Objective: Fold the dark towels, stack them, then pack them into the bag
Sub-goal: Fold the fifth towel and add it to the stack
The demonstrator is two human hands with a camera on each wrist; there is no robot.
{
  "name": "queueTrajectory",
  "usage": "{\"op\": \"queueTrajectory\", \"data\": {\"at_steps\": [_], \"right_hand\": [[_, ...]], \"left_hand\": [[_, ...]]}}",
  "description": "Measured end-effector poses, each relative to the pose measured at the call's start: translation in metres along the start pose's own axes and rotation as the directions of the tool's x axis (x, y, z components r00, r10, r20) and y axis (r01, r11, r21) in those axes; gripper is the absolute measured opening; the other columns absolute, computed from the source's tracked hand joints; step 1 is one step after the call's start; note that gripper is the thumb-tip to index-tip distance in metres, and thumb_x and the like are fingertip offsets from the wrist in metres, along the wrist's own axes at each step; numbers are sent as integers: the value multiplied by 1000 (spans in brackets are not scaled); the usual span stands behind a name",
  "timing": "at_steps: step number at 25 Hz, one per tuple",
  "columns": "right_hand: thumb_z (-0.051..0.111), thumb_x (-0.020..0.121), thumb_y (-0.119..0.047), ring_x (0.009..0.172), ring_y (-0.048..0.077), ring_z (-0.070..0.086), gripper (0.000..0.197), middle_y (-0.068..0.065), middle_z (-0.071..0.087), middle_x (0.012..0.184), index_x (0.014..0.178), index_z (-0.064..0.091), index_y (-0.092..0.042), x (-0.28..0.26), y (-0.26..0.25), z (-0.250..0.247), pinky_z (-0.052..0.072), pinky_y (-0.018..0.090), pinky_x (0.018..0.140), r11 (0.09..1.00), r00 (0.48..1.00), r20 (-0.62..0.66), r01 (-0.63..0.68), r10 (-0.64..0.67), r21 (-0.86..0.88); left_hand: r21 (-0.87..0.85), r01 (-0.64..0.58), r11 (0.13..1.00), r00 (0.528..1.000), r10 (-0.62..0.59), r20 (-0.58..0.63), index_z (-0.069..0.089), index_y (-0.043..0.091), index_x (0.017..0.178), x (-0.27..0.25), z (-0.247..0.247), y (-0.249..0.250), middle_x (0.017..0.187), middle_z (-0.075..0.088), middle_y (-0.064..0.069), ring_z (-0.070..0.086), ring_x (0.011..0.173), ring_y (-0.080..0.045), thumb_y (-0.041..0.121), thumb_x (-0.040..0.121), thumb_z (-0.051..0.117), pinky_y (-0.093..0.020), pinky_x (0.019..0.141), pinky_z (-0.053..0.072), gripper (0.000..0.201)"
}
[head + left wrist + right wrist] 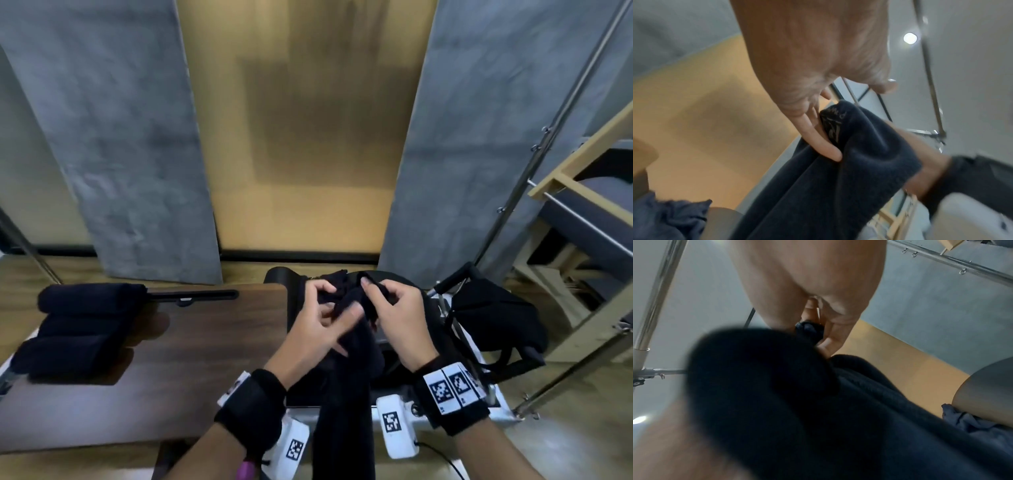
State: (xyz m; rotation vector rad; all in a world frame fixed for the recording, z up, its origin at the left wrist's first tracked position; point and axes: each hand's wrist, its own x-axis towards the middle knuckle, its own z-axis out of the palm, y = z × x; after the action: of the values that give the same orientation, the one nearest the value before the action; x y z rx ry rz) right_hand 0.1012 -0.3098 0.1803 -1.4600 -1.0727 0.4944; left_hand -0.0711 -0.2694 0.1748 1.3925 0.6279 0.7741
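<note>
A dark towel (346, 394) hangs in the air between both hands, its length drooping down toward me. My left hand (320, 320) pinches its upper edge on the left; my right hand (390, 308) pinches the upper edge on the right. In the left wrist view my fingers (818, 139) press the dark towel (849, 162) beside its label. The right wrist view shows my fingers (828, 340) curled round a bunched fold of the dark towel (838, 402). Three rolled dark towels (78, 329) lie in a row on the brown table (205, 342) at the left. A black bag (496, 315) sits at the right.
A black padded seat (284, 277) lies beyond the hands behind the table. Metal poles (548, 137) and a wooden frame (582, 161) stand at the right. Grey panels and a tan wall close the back. White wrist devices hang below my arms.
</note>
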Motion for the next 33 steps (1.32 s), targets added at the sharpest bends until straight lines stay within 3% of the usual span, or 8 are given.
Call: {"op": "queueTrajectory", "data": {"at_steps": [2,5,9,12,20,25,29,33], "right_hand": [[72,93,-43,57,21,40,62,28,41,61,64,43,2,-16,-9,17,40,50,54,999,999,-1,-38,38,-13],[72,94,-44,57,19,50,57,15,47,58,64,49,-1,-47,-19,46,42,37,50,990,991,54,-122,118,76],[60,104,-43,57,36,68,48,28,69,72,85,67,1,-92,-33,76,56,36,48,946,962,194,-233,191,224],[54,105,-48,48,40,65,50,33,65,67,90,64,-1,-115,-44,87,53,34,43,952,968,162,-222,190,212],[53,107,-44,35,19,30,54,10,35,61,89,54,7,-146,-75,118,27,22,35,996,991,-102,-85,87,22],[54,106,-47,41,18,27,56,10,34,67,90,49,7,-158,-88,162,25,22,36,997,997,-30,-76,77,24],[56,104,-51,43,19,27,60,9,35,70,90,47,7,-158,-89,173,27,23,36,993,993,-62,-99,103,59],[56,103,-52,44,19,27,61,8,37,72,92,48,8,-161,-86,174,26,24,37,990,987,-90,-126,131,60]], "left_hand": [[211,25,977,995,-43,84,31,43,124,-26,-8,-10,127,68,8,68,116,-7,60,69,94,-33,84,61,86],[367,-16,930,996,-16,85,20,44,138,-59,-27,-22,141,56,19,54,130,6,49,71,97,-26,109,49,102],[289,-176,941,984,164,64,54,23,134,-104,-85,-25,123,70,7,67,119,-12,8,96,74,-33,103,53,46],[254,-231,939,965,255,-63,69,11,107,-130,-131,-27,116,60,-8,66,108,-28,6,100,69,-39,96,50,9],[-265,-20,964,968,-48,-248,67,38,123,-191,-231,-13,126,75,-1,74,113,-18,48,97,72,-25,81,61,28],[160,-27,987,960,71,-272,51,42,123,-226,-285,-11,116,71,22,70,106,4,47,62,102,-17,83,58,80],[286,-31,958,917,141,-373,63,24,109,-244,-329,-9,105,76,1,72,101,-12,19,82,91,-34,88,58,39],[419,-57,906,890,236,-390,72,22,97,-256,-360,-7,93,77,2,72,93,-10,11,96,76,-37,85,58,12]]}}
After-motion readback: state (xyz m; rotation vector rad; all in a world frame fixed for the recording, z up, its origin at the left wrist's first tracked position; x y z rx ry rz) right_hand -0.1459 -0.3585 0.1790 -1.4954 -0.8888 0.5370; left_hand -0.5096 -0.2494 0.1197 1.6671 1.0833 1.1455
